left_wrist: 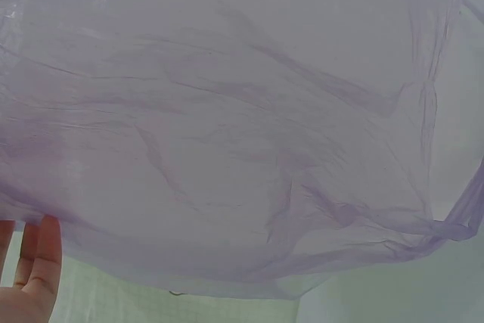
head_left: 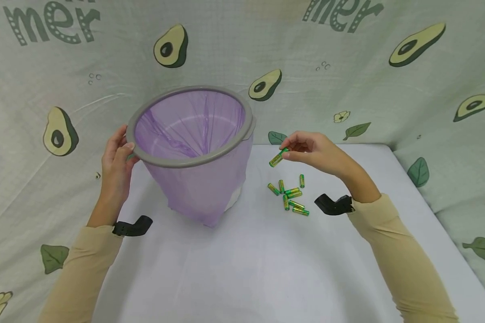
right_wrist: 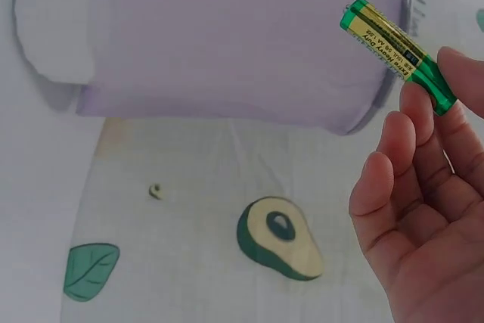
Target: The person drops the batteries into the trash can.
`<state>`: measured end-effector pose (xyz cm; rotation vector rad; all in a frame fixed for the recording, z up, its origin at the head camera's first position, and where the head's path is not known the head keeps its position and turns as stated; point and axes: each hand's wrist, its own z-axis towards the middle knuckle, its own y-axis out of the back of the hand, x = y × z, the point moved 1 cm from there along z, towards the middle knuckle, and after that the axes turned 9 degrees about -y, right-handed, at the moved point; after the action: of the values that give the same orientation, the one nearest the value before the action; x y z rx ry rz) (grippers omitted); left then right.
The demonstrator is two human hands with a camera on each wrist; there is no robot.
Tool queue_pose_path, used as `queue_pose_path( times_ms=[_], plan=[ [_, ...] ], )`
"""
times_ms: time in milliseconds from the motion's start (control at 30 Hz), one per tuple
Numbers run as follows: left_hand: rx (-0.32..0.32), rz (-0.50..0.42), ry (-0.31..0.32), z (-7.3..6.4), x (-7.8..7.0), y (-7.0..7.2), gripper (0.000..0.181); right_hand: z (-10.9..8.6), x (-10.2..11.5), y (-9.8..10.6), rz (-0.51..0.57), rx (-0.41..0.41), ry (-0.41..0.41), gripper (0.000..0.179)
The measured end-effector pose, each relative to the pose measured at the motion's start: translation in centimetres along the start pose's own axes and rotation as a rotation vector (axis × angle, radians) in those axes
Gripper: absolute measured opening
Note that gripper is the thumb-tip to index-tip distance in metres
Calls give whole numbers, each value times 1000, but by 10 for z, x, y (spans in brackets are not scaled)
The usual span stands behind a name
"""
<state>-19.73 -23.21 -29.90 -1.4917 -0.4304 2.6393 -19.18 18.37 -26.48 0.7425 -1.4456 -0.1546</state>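
A trash bin [head_left: 237, 177] with a grey rim and a purple plastic bag lining stands on the left of the white table. My left hand [head_left: 117, 161] holds the bin's rim at its left side, thumb at the rim and fingers against the outside. In the left wrist view, fingers [left_wrist: 44, 262] show beside the purple bag [left_wrist: 189, 149]. Right of the bin, my right hand [head_left: 313, 150] pinches a green and yellow AA battery [right_wrist: 393, 47] between thumb and fingertips, above the table. Below that hand lie several more batteries [head_left: 294, 194] in a loose group.
The white table [head_left: 242, 269] reaches back to a hanging cloth [head_left: 299, 54] printed with avocados and leaves. The bin's open mouth faces up and toward me. Black wrist cameras sit on both wrists, over beige sleeves [head_left: 400, 255].
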Motion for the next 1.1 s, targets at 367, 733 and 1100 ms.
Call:
queue_pose_path(
  times_ms=[367, 733, 1100],
  plan=[
    [-24, -30, -15, 1, 2, -3, 46, 20, 45, -3, 134, 26, 128, 23],
    [-1, -3, -17, 3, 3, 0, 48, 40, 76, -17, 200, 4, 220, 27],
    [-12, -2, -18, 3, 4, 2, 48, 68, 93, -46, 284, 50, 237, 25]
  ],
)
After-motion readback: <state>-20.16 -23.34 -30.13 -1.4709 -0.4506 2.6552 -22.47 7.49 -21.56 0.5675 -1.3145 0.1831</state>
